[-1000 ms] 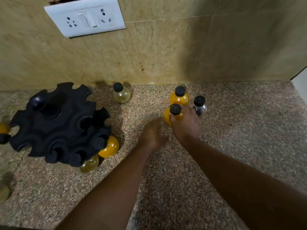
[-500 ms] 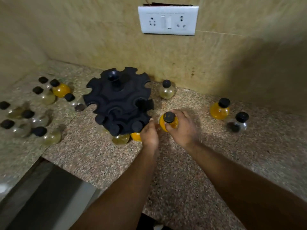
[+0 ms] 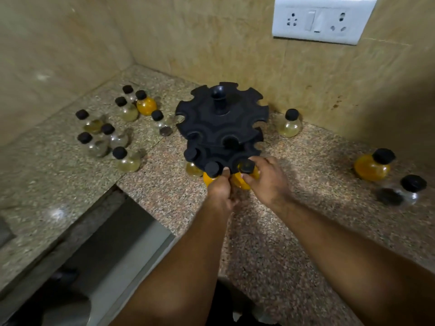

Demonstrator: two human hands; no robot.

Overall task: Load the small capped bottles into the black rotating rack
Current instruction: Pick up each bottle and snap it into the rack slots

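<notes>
The black two-tier rotating rack [image 3: 221, 124] stands on the granite counter near the wall. My right hand [image 3: 268, 182] grips an orange bottle with a black cap [image 3: 244, 176] at a front slot of the lower tier. My left hand [image 3: 220, 188] rests against the rack's front edge, its thumb beside another orange bottle [image 3: 210, 175] hanging in a slot. A pale bottle [image 3: 193, 169] hangs in the slot left of that. The upper tier's slots show no bottles.
Several loose capped bottles [image 3: 122, 128] stand left of the rack. A pale bottle [image 3: 289, 124] stands to its right by the wall; an orange bottle [image 3: 373, 167] and a clear one [image 3: 410, 188] stand far right. The counter edge [image 3: 141, 196] drops off front left.
My right hand carried the orange bottle left from the cluster on the right up to the rack's lower front slot. My left hand moved to the rack's edge. The view swung left.
</notes>
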